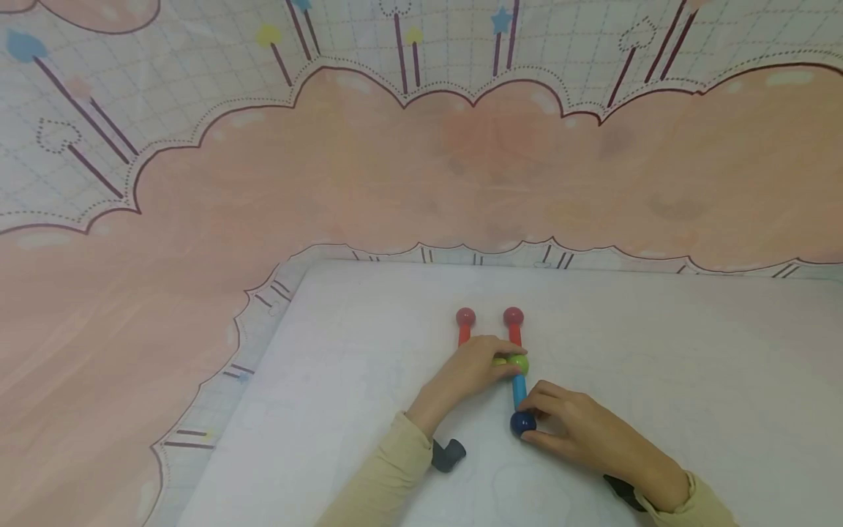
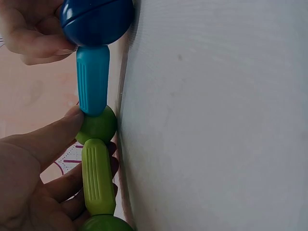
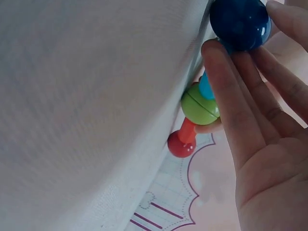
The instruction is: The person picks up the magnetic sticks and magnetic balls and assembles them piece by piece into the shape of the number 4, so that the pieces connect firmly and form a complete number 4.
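My left hand (image 1: 469,372) pinches a green ball (image 1: 520,364) between thumb and fingers. A yellow-green stick (image 2: 97,178) runs from it to a second green ball (image 2: 106,224), partly cut off in the left wrist view. From the pinched ball a light blue stick (image 1: 519,393) leads to a dark blue ball (image 1: 523,424), which my right hand (image 1: 582,432) holds by thumb and fingertips. Beyond the left hand, two red sticks (image 1: 515,335) end in a red ball (image 1: 465,316) and another red ball (image 1: 513,317). The left hand hides part of the joined toy in the head view.
The toy lies on a white tabletop (image 1: 356,329). Behind and left of it is a peach and white patterned cloth (image 1: 395,183). A dark bent object (image 1: 449,455) shows beside the left wrist, and another dark object (image 1: 623,492) is under the right wrist.
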### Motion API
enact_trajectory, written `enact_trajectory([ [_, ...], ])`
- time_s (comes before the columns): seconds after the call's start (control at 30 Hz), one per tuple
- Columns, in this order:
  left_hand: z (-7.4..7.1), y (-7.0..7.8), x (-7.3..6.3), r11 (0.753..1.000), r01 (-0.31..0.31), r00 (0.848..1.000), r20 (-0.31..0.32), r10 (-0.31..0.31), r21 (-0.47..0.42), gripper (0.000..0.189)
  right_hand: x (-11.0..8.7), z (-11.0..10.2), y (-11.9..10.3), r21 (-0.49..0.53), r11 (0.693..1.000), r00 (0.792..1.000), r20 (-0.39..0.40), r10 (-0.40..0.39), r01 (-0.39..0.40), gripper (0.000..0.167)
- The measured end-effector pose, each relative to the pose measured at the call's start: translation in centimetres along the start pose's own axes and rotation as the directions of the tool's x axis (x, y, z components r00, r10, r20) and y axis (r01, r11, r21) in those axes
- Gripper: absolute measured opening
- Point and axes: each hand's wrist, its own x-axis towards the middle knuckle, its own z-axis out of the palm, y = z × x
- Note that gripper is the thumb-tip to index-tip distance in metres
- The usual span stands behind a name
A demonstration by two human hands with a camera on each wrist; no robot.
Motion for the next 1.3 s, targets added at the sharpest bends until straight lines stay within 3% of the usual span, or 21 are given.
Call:
enact_trajectory([
  [0.37,-0.3,0.0,-0.2,0.997,-0.034,0.999,-0.004,0.034,0.067,0.036,0.2,-0.4,-0.2,-0.040,0.999,1.000,-0.006,0.013,-0.013,0.018],
  [0.67,-1.2,0.2,-0.6,0.996,-0.023,0.999,-0.036,0.026,0.090,0.029,0.4,-1.1,-0.2,-0.120,0.993,0.996,-0.085,-0.031,0.020,0.022],
  [0.9,-2.7,1.1,-1.8,0.993,0.015,0.998,-0.068,-0.007,0.117,0.033,0.7,-2.3,-0.7,-0.205,0.977,0.991,-0.132,0.030,-0.057,0.036],
  [1.13,-4.0,1.6,-3.4,0.984,0.011,0.989,-0.147,0.016,0.177,0.038,0.8,-3.4,-0.9,-0.237,0.970,0.969,-0.247,-0.010,-0.050,0.046],
  [1.3,-4.7,1.5,-4.7,0.987,-0.003,0.977,-0.209,0.038,0.162,0.037,0.9,-3.8,-1.1,-0.239,0.966,0.961,-0.274,0.035,-0.103,0.053],
])
